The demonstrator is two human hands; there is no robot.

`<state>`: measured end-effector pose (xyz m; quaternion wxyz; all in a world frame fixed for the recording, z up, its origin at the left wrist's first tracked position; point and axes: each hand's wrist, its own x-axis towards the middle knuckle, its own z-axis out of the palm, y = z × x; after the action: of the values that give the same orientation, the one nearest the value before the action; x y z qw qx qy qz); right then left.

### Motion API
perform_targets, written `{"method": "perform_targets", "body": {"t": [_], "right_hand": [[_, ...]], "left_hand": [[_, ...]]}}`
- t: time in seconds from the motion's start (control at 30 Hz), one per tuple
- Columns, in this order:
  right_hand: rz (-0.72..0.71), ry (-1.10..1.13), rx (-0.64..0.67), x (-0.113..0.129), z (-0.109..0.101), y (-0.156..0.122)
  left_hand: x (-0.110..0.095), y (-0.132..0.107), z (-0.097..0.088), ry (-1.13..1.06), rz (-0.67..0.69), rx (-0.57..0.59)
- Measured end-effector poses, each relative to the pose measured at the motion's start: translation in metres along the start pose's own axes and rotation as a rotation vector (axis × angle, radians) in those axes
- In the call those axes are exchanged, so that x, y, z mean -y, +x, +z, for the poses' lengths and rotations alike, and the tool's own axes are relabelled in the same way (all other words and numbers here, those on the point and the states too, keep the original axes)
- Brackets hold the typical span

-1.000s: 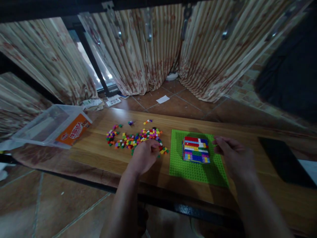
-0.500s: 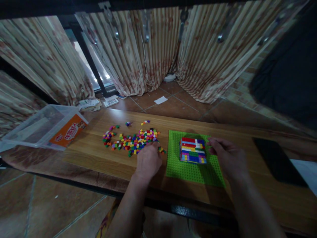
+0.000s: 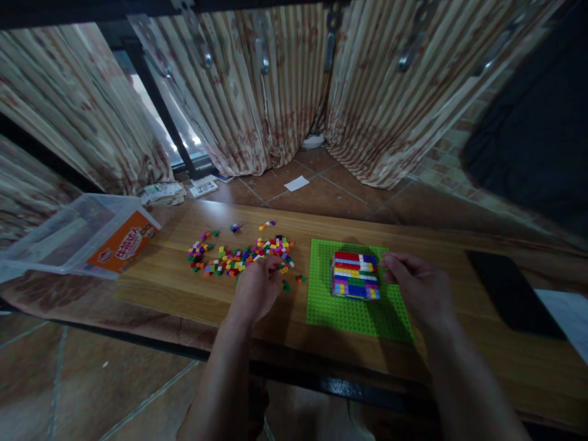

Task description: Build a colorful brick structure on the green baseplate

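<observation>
A block of stacked toy building bricks (image 3: 356,275), striped in red, white, yellow, green and blue, sits on a green studded baseplate (image 3: 321,309). Just right of the block, over the plate's right side, my right hand (image 3: 420,291) is closed in a pinch; whatever is between its fingertips is too small to make out. My left hand (image 3: 258,289) is at the near right side of a spread of loose small bricks (image 3: 234,260). Its fingers are bent together among the bricks, and the fingertips are partly hidden.
Everything lies on a long wooden board (image 3: 174,294). A clear plastic box (image 3: 68,239) with an orange label stands at the far left. On the right are a black flat slab (image 3: 512,294) and a white sheet (image 3: 567,318). Curtains (image 3: 275,92) hang behind.
My left hand has moved left over the loose bricks, uncovering a few near the plate. My right hand stays pinched beside the block. The view has shifted slightly.
</observation>
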<state>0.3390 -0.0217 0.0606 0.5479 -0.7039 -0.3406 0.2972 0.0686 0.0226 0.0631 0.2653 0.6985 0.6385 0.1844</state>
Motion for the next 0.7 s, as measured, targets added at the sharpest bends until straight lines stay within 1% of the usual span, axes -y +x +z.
{"method": "perform_targets", "body": {"t": [0.17, 0.37, 0.47, 0.57, 0.63, 0.7], "right_hand": [[-0.004, -0.017, -0.001, 0.001, 0.001, 0.0], [0.0, -0.025, 0.012, 0.0, 0.002, 0.0], [-0.006, -0.02, 0.003, 0.001, 0.002, -0.001], [-0.042, -0.003, -0.027, 0.003, 0.002, -0.001], [-0.084, -0.001, -0.051, 0.006, 0.001, -0.002], [-0.152, 0.005, -0.046, 0.009, 0.0, -0.006]], "left_hand": [[0.001, 0.0, -0.004, -0.007, -0.011, -0.004], [0.004, 0.001, -0.003, -0.079, -0.004, -0.034], [0.002, 0.001, -0.002, -0.172, 0.031, -0.021], [-0.003, -0.001, 0.001, -0.293, 0.058, 0.007], [-0.007, -0.004, 0.004, -0.392, 0.079, 0.042], [-0.013, -0.007, 0.01, -0.5, 0.082, 0.104]]}}
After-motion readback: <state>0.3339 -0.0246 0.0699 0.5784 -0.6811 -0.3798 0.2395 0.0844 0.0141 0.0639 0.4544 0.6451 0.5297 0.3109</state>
